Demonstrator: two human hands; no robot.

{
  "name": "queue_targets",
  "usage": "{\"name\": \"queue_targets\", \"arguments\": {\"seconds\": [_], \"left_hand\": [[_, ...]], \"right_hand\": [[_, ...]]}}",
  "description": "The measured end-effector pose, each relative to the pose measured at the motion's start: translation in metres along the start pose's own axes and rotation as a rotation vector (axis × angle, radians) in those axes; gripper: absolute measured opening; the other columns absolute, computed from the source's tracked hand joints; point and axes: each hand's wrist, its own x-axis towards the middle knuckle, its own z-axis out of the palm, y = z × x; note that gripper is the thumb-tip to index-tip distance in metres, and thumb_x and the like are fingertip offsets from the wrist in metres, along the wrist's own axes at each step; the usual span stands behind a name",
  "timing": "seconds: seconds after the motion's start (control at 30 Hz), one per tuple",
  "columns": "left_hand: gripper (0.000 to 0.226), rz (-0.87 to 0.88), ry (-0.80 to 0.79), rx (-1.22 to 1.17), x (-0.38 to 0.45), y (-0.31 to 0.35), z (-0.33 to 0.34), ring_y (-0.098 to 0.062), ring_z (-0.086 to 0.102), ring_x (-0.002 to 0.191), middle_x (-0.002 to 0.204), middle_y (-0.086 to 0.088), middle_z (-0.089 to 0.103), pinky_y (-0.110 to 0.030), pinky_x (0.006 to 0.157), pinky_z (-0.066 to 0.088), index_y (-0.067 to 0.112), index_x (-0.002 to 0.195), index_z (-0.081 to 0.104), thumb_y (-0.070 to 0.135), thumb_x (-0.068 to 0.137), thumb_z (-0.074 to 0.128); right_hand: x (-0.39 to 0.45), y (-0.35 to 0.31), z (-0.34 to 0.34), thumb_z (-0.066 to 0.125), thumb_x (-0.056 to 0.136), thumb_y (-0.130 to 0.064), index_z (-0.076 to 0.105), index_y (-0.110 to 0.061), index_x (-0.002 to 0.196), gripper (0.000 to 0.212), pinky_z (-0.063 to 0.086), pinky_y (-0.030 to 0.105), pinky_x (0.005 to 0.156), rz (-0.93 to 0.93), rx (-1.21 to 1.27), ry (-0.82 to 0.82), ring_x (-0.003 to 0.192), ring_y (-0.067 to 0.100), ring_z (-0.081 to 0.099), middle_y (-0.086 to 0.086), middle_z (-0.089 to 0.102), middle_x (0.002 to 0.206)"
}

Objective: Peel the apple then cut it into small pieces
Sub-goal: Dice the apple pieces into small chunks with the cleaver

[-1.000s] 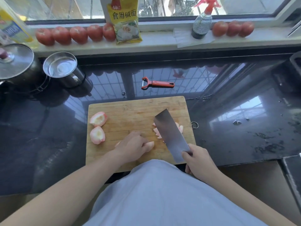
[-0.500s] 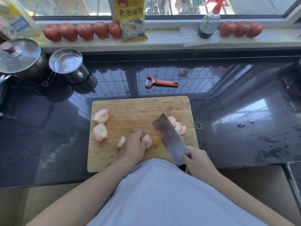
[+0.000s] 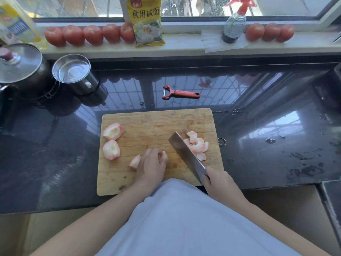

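A wooden cutting board (image 3: 156,121) lies on the dark counter. Two peeled apple quarters (image 3: 112,131) (image 3: 111,149) rest at its left side. My left hand (image 3: 152,163) holds an apple piece (image 3: 164,156) down with curled fingers, and a cut wedge (image 3: 135,161) lies just left of it. My right hand (image 3: 219,183) grips the handle of a cleaver (image 3: 186,155), whose blade slants across the board between my left hand and a pile of small apple slices (image 3: 197,145) at the right.
A red peeler (image 3: 180,93) lies on the counter behind the board. A steel cup (image 3: 73,72) and a lidded pot (image 3: 20,67) stand at the back left. Tomatoes (image 3: 90,35), a yellow packet (image 3: 147,21) and a spray bottle (image 3: 233,24) line the windowsill.
The cleaver blade has turned more upright and shifted toward the slices. My left hand has drawn back over the apple piece, uncovering a cut wedge to its left.
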Motion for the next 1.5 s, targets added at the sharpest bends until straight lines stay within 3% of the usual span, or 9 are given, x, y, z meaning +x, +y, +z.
{"name": "queue_targets", "arguments": {"seconds": [0.17,0.3,0.37,0.47,0.57,0.77,1.13,1.3,1.5], "left_hand": [[0.015,-0.094,-0.020,-0.144,0.003,0.005,0.010,-0.019,0.061,0.091,0.089,0.007,0.064,-0.032,0.074,0.040,0.020,0.089,0.063,0.032,0.095,0.068],[0.025,-0.208,-0.008,-0.242,0.002,0.009,0.010,-0.021,0.059,0.085,0.079,0.013,0.060,-0.030,0.073,0.038,0.025,0.077,0.056,0.027,0.091,0.077],[0.025,-0.231,-0.005,-0.256,0.001,0.010,0.011,-0.021,0.060,0.087,0.079,0.014,0.060,-0.031,0.074,0.041,0.026,0.077,0.056,0.028,0.091,0.076],[0.022,-0.255,0.003,-0.274,0.000,0.009,0.013,-0.022,0.062,0.089,0.081,0.014,0.063,-0.034,0.078,0.047,0.025,0.079,0.058,0.031,0.091,0.076],[0.023,-0.257,0.007,-0.269,0.001,0.008,0.015,-0.022,0.063,0.087,0.083,0.010,0.066,-0.035,0.075,0.047,0.025,0.078,0.058,0.031,0.090,0.076],[0.023,-0.308,-0.017,-0.260,0.006,0.008,0.018,-0.021,0.062,0.090,0.089,0.006,0.067,-0.034,0.073,0.042,0.020,0.086,0.061,0.038,0.090,0.075],[0.025,-0.296,-0.040,-0.253,0.006,0.007,0.020,-0.020,0.057,0.092,0.097,0.004,0.064,-0.031,0.075,0.037,0.018,0.094,0.059,0.040,0.093,0.072],[0.023,-0.281,-0.043,-0.263,0.007,0.005,0.021,-0.019,0.061,0.092,0.094,0.007,0.066,-0.034,0.079,0.047,0.022,0.091,0.060,0.042,0.094,0.071],[0.023,-0.257,-0.037,-0.273,0.007,0.006,0.018,-0.021,0.065,0.089,0.093,0.003,0.070,-0.035,0.077,0.049,0.020,0.091,0.065,0.041,0.091,0.074]], "right_hand": [[-0.002,-0.008,0.003,0.037,0.103,-0.022,0.038,-0.017,0.091,0.013,0.035,0.036,0.065,-0.136,-0.303,-0.003,0.073,0.031,0.052,0.001,0.051,0.079],[-0.002,-0.005,0.009,0.039,0.099,-0.017,0.038,-0.017,0.089,0.010,0.038,0.036,0.060,-0.164,-0.326,0.002,0.069,0.032,0.048,0.000,0.044,0.072],[-0.003,-0.007,0.007,0.048,0.094,-0.016,0.036,-0.017,0.085,0.015,0.033,0.034,0.051,-0.178,-0.366,-0.001,0.061,0.030,0.043,0.000,0.044,0.068],[-0.004,-0.007,0.003,0.067,0.078,-0.011,0.031,-0.019,0.078,0.037,0.009,0.027,0.041,-0.236,-0.405,-0.001,0.047,0.024,0.031,-0.007,0.024,0.054],[-0.006,0.003,0.009,0.043,0.096,-0.015,0.035,-0.016,0.088,0.011,0.030,0.037,0.052,-0.196,-0.403,-0.032,0.064,0.030,0.041,-0.001,0.043,0.069],[-0.001,0.003,0.014,0.041,0.098,-0.018,0.038,-0.017,0.088,0.010,0.051,0.042,0.070,-0.080,-0.255,-0.063,0.077,0.037,0.055,0.006,0.058,0.083],[0.000,0.000,0.007,0.040,0.097,-0.015,0.039,-0.015,0.084,0.013,0.048,0.039,0.066,-0.106,-0.298,-0.103,0.081,0.037,0.061,0.002,0.048,0.074],[0.002,0.000,0.004,0.040,0.098,-0.014,0.053,-0.013,0.107,0.016,0.050,0.037,0.073,-0.073,-0.348,-0.137,0.090,0.036,0.062,0.007,0.064,0.096],[0.033,-0.033,0.014,0.039,0.100,-0.019,0.052,-0.013,0.116,0.022,0.048,0.042,0.076,-0.097,-0.269,-0.135,0.100,0.041,0.061,0.014,0.065,0.108]]}}
